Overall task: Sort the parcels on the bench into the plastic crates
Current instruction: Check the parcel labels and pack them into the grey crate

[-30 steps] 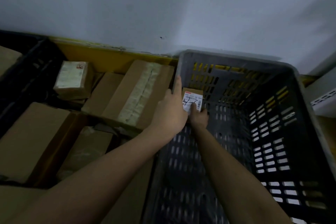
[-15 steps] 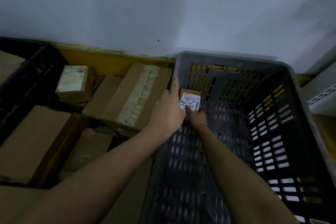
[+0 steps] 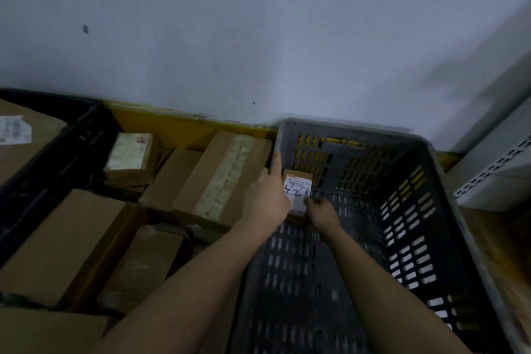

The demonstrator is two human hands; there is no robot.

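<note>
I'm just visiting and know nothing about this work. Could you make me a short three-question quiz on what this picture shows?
1. True or false: both hands are on the small labelled parcel.
2. Which crate is that parcel over? A) the grey crate B) the black crate
3. Fill in: apart from that parcel, the grey crate looks ____.

Key
1. True: the left hand and right hand both hold it.
2. A
3. empty

Small labelled parcel, inside grey crate
</note>
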